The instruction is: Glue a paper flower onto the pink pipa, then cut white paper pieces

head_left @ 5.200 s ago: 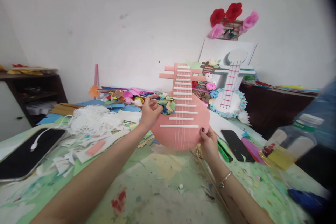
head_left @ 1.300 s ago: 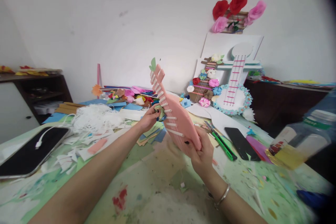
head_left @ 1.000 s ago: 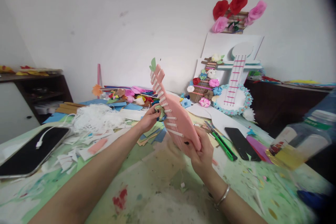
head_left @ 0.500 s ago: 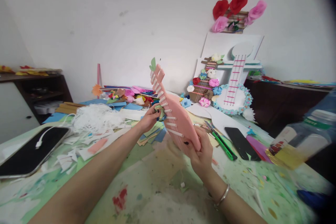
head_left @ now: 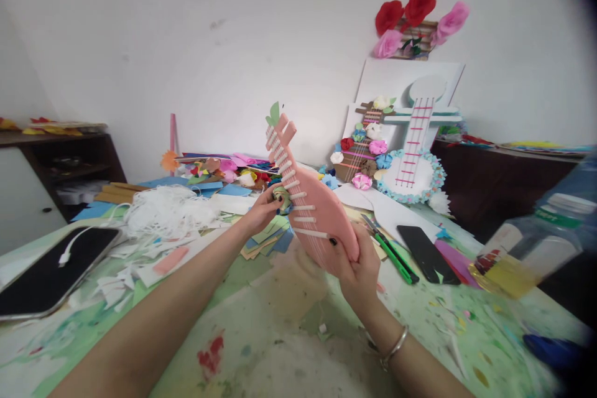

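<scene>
A pink paper model of a lute [head_left: 321, 205], with white rolled strips across its front and strings along it, is held tilted above the table. My right hand [head_left: 359, 270] is closed around its lower rounded end. In my left hand [head_left: 262, 210], fingers pinch a pale green paper flower [head_left: 282, 198] with some blue beneath it, close by the left side of the lute's neck; whether the two touch I cannot tell. Green paper leaves [head_left: 273, 114] stick up from the top of the neck.
Right of the lute lie a green cutter knife [head_left: 396, 256], a black phone [head_left: 426, 254] and a bottle with yellow liquid [head_left: 522, 255]. On the left are a tablet-like device [head_left: 56, 267] and tangled white string [head_left: 170, 212]. Finished paper instruments [head_left: 417, 143] lean on the wall.
The lute has turned slightly, so more of its front shows. My left hand keeps the flower beside it. The whole view has shifted a little.
</scene>
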A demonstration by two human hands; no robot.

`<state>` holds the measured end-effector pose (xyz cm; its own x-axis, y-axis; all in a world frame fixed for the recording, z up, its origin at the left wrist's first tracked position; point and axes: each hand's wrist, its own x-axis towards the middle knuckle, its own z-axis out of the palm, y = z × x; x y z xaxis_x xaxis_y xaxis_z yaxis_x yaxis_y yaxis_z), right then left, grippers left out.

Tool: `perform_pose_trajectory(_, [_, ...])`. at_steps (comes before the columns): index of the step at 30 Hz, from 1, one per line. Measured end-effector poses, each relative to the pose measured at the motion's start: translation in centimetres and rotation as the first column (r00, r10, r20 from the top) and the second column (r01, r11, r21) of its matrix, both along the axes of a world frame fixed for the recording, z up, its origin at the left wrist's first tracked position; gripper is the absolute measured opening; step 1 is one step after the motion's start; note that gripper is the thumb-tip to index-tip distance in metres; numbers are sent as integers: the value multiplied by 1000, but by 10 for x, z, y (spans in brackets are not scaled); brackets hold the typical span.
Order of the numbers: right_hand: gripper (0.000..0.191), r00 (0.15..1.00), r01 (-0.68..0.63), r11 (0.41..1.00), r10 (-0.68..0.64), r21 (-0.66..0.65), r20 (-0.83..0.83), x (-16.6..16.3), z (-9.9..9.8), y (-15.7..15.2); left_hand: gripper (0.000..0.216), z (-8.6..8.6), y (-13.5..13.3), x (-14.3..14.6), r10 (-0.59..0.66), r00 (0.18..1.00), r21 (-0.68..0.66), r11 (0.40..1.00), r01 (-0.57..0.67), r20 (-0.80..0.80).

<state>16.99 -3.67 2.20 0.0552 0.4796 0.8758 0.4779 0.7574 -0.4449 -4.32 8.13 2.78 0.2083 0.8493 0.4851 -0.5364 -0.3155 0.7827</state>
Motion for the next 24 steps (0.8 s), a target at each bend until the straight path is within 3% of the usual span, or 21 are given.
perform_pose_trajectory(6, [23,999,29,1000,-29,1,-15,1,1,2,60,4,-3,1,21,1000,-2,1000,-21,-8])
perform_pose_trajectory(13, [22,998,40,999,-40,-17,-41,3,-1,3,58,1,0,-4,-32,999,-51,998,34,33])
perform_pose_trajectory(18, [26,968,69,983,-107,-168,-228,11,7,11,49,11,-2,-7,-70,998,-96,993,69,-5])
perform_pose_trajectory(21, [33,896,-69,949,-76,-307,-438,24,9,26,45,19,-1,-9,-49,998,-176,984,40,-46])
perform_pose_trajectory(24, [34,783,-278,838,-87,-470,-616,44,-3,49,41,16,4,-10,108,978,-310,937,-161,-180])
